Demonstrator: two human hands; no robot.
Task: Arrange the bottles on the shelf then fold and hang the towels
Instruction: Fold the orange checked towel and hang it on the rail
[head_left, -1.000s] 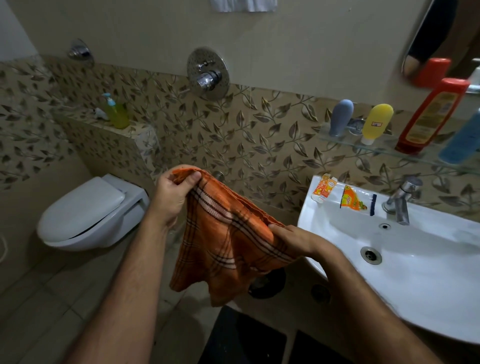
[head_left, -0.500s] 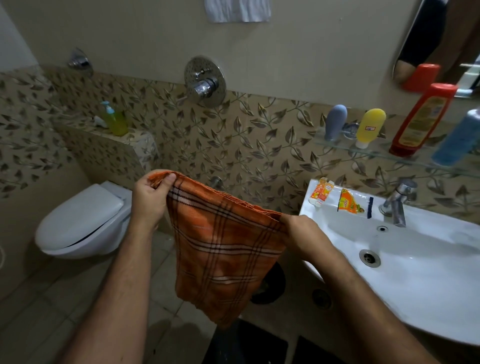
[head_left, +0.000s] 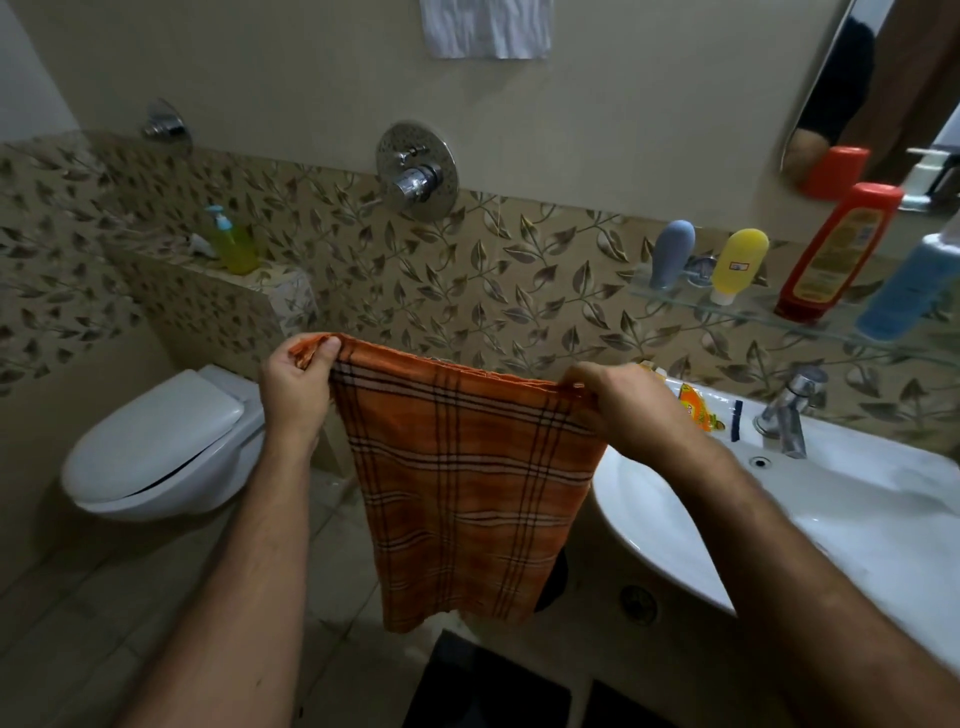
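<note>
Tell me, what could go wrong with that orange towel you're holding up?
The orange towel hangs only from its top corners, pinched by the left hand and the right hand. If one pinch slips, it may drop onto the floor. Swinging it right could knock the tubes on the sink rim. Uneven corners could make a crooked fold.
</note>
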